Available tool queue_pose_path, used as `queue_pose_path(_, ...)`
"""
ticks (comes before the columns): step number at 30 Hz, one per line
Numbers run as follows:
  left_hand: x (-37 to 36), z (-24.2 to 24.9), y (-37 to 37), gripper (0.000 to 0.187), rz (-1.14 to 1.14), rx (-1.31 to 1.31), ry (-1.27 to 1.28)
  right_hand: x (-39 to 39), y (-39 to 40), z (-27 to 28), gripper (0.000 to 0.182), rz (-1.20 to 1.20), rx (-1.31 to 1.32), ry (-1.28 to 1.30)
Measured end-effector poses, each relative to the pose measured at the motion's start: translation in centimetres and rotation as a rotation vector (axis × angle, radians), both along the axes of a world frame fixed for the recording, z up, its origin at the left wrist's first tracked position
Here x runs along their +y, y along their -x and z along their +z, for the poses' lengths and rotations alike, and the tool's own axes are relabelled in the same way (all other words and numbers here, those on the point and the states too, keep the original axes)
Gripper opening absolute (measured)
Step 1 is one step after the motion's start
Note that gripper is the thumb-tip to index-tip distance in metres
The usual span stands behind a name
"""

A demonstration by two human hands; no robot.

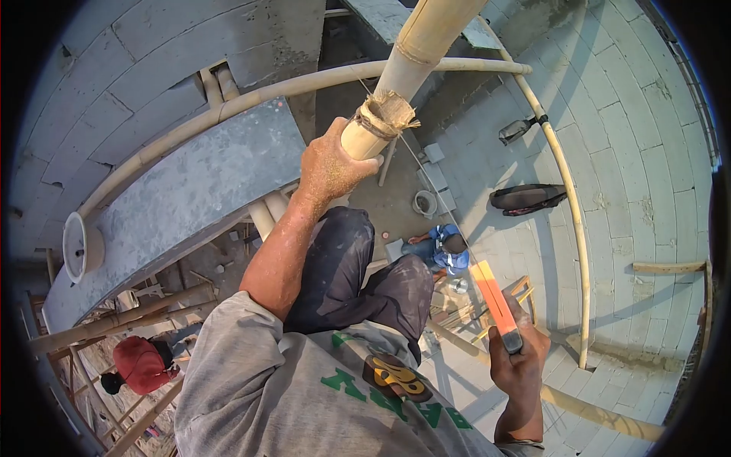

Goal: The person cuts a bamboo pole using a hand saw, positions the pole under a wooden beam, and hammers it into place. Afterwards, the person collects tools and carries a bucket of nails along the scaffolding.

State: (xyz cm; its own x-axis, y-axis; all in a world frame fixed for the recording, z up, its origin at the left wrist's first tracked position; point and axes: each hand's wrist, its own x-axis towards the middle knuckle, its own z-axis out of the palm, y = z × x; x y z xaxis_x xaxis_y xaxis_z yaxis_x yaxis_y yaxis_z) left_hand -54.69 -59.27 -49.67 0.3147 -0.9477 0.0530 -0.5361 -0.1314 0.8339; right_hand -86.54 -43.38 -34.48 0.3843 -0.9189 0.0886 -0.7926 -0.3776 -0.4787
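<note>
The left hand (pixel 329 164) was closed tight around a thick bamboo pole (pixel 415 61), with the fingers wrapped round its lower end. A bit of old rope (pixel 383 114) was tied round the pole just above the hand. The pole went up and away from the hand, toward the top of the view. The right hand (pixel 520 358) was well below the pole and off to the right side. Its fingers were closed around the dark handle of an orange tool (pixel 495 305). The orange part stuck up out of the fist and pointed back toward the pole. The person wore a grey shirt (pixel 289 388) with green letters and dark trousers (pixel 358 274), and the knees were bent under the pole. A thin bamboo rail (pixel 304 82) curved behind the pole, and a second thin rail (pixel 567 206) ran down on the right of it. A grey wall of big blocks (pixel 640 152) stood to the right of the pole. A grey slab (pixel 183 206) lay to the left of the pole, and a white bowl (pixel 78 245) sat at its far left end. Far down below the pole, a person in blue (pixel 443 251) was crouched on the ground. Another person in red (pixel 141 364) was down at the lower left. A black bag (pixel 527 198) hung on the wall to the right of the pole.
</note>
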Motion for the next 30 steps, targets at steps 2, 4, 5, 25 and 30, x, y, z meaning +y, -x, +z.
queue_pose_path(2,0.0,0.6,-0.4,0.065,0.004,0.030,-0.047,-3.2,-2.4,-1.8,0.053,0.023,-0.101,0.014)
queue_pose_path(4,0.5,0.5,0.6,0.066,-0.021,0.063,-0.069,-9.1,-7.5,-3.4,0.052,0.005,-0.191,-0.091)
queue_pose_path(5,0.5,0.2,0.5,0.066,-0.016,0.062,-0.045,-11.2,-9.8,-2.7,0.048,-0.036,-0.119,-0.134)
queue_pose_path(25,0.0,0.1,-0.2,0.062,-0.026,0.040,0.012,1.1,0.6,1.3,0.048,-0.044,0.048,-0.044)
queue_pose_path(30,0.2,-0.1,-0.1,0.062,-0.043,0.030,-0.014,-5.5,-5.1,-2.7,0.049,-0.038,-0.095,-0.070)
